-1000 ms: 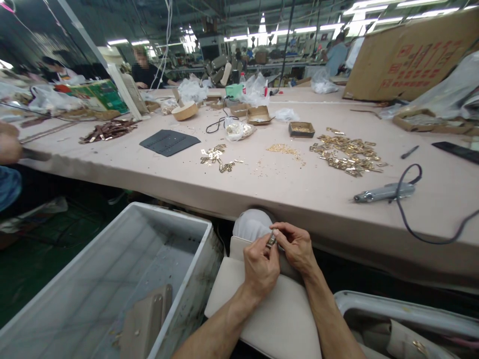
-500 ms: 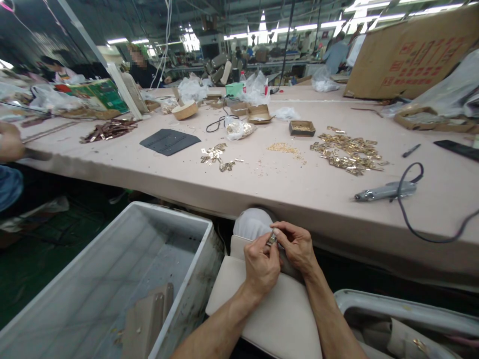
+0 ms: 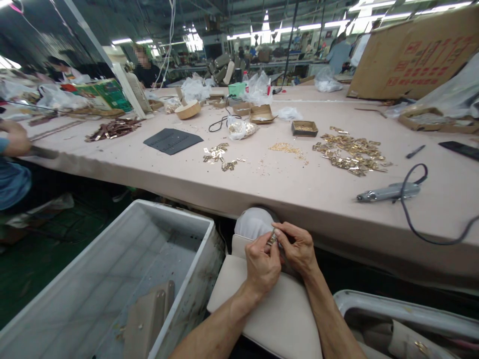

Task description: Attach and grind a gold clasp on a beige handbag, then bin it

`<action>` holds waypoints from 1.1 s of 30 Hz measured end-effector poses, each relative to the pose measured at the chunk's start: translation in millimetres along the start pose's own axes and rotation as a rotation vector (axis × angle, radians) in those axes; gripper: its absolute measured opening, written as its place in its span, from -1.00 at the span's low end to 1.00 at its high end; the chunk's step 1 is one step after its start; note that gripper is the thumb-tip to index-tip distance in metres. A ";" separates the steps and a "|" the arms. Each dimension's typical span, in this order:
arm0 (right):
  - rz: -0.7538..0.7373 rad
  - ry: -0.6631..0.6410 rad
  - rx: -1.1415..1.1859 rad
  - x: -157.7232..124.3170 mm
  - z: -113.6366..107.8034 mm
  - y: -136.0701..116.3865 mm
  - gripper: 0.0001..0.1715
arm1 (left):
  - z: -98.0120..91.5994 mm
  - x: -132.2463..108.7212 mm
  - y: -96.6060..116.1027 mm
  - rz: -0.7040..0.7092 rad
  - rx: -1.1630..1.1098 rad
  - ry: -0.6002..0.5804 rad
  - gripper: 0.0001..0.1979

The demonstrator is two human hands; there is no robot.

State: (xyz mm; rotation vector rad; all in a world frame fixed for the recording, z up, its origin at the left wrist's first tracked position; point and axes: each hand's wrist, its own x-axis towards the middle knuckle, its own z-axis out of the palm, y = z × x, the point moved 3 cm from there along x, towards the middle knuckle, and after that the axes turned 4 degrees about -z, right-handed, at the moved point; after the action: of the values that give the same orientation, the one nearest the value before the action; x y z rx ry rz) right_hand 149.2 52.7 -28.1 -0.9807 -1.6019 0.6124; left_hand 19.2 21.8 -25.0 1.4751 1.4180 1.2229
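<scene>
The left hand [image 3: 263, 264] and right hand [image 3: 299, 249] cover most of the small metal piece [image 3: 273, 238] (its exact shape can't be made out). The plastic crate [image 3: 108, 269] runs past the bottom edge, the cardboard box [image 3: 419, 57] past the right.

A small metal fitting [image 3: 272, 240] – shiny, slanted (partly hidden by the fingers [image 3: 275, 254]) – is pinched in both hands' grip. Below it, a smooth beige panel [image 3: 279, 315] lies broad side up, a narrower flap [image 3: 240, 245] at its far end.
</scene>
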 end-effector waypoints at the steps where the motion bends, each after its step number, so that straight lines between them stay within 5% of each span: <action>1: -0.003 -0.001 0.003 -0.4 0.0 0.6 -0.76 | 0.4 -0.2 -1.0 -0.007 -0.010 0.001 -0.76; 9: -0.014 0.033 0.001 -1.9 -2.3 3.2 -0.78 | 2.5 4.3 -7.1 -0.242 -0.411 -0.156 -0.70; 26: -0.012 0.012 0.060 -7.8 -3.0 7.7 -0.74 | 2.8 11.7 -13.9 -0.390 -0.617 -0.071 -0.70; 33: 0.295 -0.142 0.419 -8.3 -5.1 25.8 -0.64 | -0.3 14.6 -15.8 -0.385 -0.674 -0.099 -0.76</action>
State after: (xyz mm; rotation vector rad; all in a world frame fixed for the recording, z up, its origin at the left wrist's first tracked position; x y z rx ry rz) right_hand 161.6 58.6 -52.1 -0.8742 -1.3777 1.1910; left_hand 13.5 38.0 -37.9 0.7488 1.0112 1.1944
